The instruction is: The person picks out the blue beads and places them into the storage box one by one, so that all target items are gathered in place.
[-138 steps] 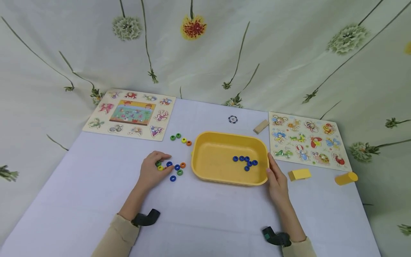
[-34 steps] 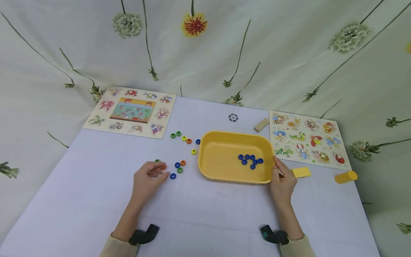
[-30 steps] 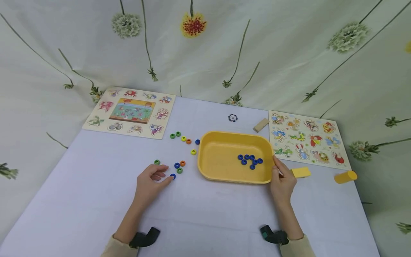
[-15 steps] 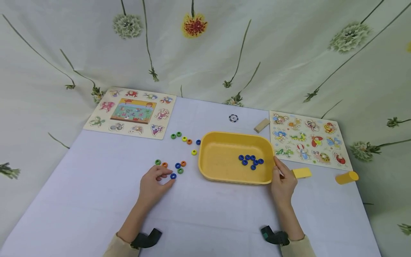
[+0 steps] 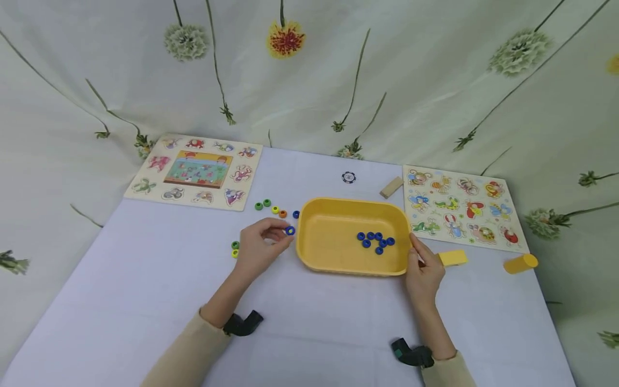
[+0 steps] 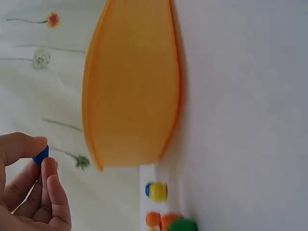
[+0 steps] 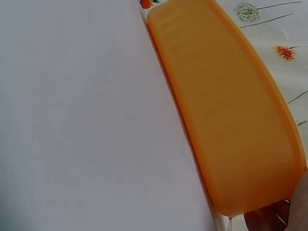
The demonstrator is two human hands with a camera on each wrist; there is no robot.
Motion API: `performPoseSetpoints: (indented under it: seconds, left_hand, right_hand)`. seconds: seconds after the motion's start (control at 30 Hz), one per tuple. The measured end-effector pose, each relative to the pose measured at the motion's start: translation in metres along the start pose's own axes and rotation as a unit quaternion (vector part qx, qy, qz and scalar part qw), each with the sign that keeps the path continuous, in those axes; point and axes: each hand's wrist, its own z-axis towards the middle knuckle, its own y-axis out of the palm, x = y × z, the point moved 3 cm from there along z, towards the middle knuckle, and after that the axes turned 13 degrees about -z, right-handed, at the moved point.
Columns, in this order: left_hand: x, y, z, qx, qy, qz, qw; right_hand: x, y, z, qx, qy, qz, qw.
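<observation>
My left hand (image 5: 261, 250) pinches a blue ring-shaped bead (image 5: 289, 230) between thumb and fingertips, raised just outside the left rim of the yellow tray (image 5: 329, 242). In the left wrist view the bead (image 6: 41, 155) is mostly covered by the fingertips. My right hand (image 5: 424, 277) grips the tray's right end, thumb and fingers at the rim; in the right wrist view only part of that hand (image 7: 299, 207) shows. Several blue beads (image 5: 379, 236) lie grouped in the tray's right half. Some loose beads on the table are hidden behind my left hand in the head view.
Green beads (image 5: 267, 202), a yellow bead (image 5: 275, 210), an orange bead (image 5: 282, 214) and a blue bead (image 5: 296, 214) lie left of the tray. Two animal puzzle boards (image 5: 237, 185), a poker chip (image 5: 348, 177), a wooden block (image 5: 391, 187), a yellow block (image 5: 452, 258) and a yellow cylinder (image 5: 520, 264) surround it.
My left hand has picked a blue bead off the table and carried it up and right to the tray's left rim. Since the oldest frame, the tray has shifted slightly right.
</observation>
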Motion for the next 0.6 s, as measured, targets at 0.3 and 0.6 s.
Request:
performPoseSetpoints:
  seconds: [0.3,0.6]
  left_hand:
    - [0.001,0.08,0.04,-0.12,-0.053,0.03,0.9908]
    - [-0.015,0.121,0.056,-0.206,-0.133,0.109,0.9632]
  right_hand:
    - [0.026,0.01,0.0,0.011,0.0,0.003,1.0]
    - [0.024,0.009,0.0,0.015,-0.003,-0.004,1.0]
